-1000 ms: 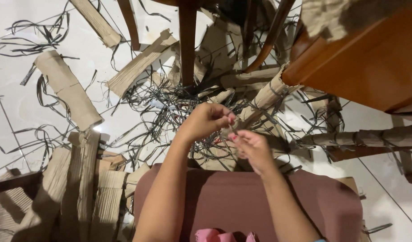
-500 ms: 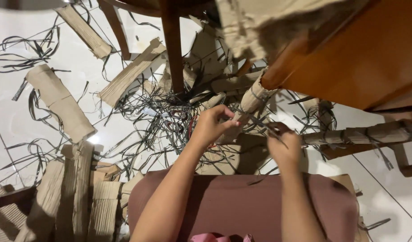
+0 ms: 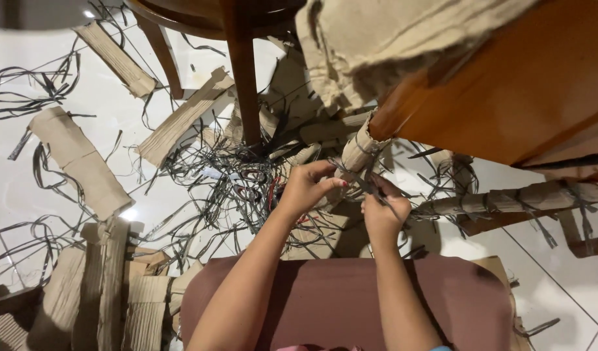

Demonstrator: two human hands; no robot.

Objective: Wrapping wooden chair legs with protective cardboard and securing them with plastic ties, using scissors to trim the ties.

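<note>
Black strap runs between my hands, above the littered floor: my left hand pinches one end, my right hand grips the other, beside a rolled cardboard bundle.

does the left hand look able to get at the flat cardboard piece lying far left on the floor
Probably not as things stand: the left hand is pinching black strips by the cardboard roll, and the flat cardboard piece lies well off to its left.
</note>
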